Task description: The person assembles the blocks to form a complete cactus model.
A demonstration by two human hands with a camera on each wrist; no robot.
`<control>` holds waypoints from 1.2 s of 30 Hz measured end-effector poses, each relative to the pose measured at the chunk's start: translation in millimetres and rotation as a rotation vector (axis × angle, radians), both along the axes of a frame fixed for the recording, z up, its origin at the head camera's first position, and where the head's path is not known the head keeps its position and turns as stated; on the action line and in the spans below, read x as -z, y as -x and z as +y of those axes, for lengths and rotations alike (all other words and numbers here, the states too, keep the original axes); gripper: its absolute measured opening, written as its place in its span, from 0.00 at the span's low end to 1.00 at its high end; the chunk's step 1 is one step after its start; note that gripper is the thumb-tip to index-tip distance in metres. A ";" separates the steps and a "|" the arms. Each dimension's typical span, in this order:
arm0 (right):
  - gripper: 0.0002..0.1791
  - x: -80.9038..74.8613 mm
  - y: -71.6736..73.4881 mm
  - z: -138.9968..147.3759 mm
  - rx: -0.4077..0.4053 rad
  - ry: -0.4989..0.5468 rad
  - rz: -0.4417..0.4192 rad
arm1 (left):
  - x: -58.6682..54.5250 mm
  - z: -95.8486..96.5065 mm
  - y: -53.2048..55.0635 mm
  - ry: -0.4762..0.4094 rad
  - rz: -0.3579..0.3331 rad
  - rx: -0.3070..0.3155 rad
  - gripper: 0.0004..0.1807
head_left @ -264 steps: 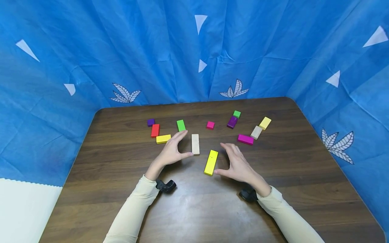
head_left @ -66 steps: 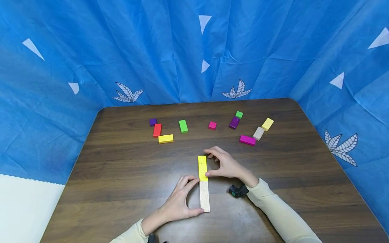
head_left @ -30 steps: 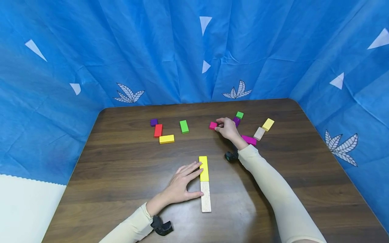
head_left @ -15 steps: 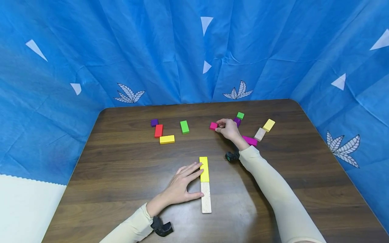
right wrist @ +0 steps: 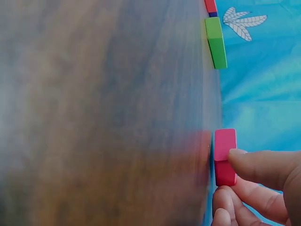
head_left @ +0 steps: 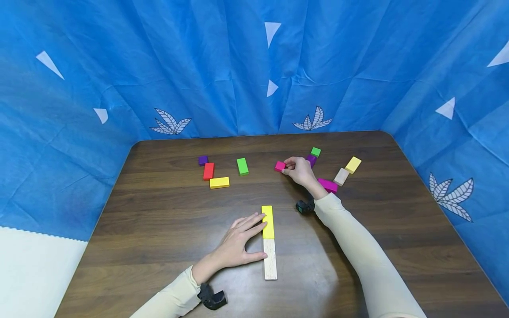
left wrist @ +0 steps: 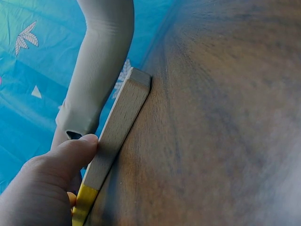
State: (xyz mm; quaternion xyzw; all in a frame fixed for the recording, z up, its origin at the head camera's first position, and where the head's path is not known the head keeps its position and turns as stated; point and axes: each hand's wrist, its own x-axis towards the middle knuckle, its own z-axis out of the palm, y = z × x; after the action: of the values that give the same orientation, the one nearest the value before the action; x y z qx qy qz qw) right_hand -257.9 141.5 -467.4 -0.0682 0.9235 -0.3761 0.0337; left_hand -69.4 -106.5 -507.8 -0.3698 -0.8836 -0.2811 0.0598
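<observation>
A long yellow block [head_left: 268, 223] and a long pale wooden block [head_left: 270, 260] lie end to end in one line on the table. My left hand [head_left: 234, 245] rests along their left side, fingertips on the yellow block and thumb against the pale one. The left wrist view shows the thumb beside the pale block [left wrist: 120, 117]; the other fingers are mostly hidden. Farther back, my right hand [head_left: 301, 171] pinches a small pink block [head_left: 280, 166] between thumb and fingers. That pink block [right wrist: 225, 157] appears close up in the right wrist view.
Toward the back left lie purple [head_left: 203, 160], red [head_left: 208, 171] and yellow [head_left: 219, 183] blocks, with a green block [head_left: 242, 166] to their right. Around my right forearm are magenta [head_left: 328, 185], pale [head_left: 341, 176], light-yellow [head_left: 353, 164], dark purple [head_left: 312, 160] and small green [head_left: 316, 152] blocks.
The separate yellow and pale blocks were brought end to end. My right hand then left them for the pink block, while my left hand slid forward along the pair. Little differs over the last second.
</observation>
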 end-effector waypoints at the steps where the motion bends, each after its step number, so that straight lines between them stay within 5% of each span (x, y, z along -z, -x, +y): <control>1: 0.18 -0.3 -1.3 -0.1 -0.005 0.000 0.004 | 0.1 0.1 0.0 -0.002 0.007 0.001 0.42; 21: 0.15 -7.3 -48.1 -7.0 -0.284 0.015 0.064 | 0.2 0.0 1.6 -0.010 0.052 0.010 0.42; 36: 0.14 -6.5 -65.9 -14.4 -0.410 0.006 0.019 | -2.2 -0.5 0.9 0.016 -0.006 0.004 0.42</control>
State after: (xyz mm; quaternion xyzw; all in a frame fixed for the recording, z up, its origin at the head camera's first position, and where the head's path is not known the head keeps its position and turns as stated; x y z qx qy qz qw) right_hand -192.1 127.1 -460.9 -0.2584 0.8894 -0.3634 0.1006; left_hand -70.2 -107.0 -505.6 -0.3710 -0.8853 -0.2753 0.0535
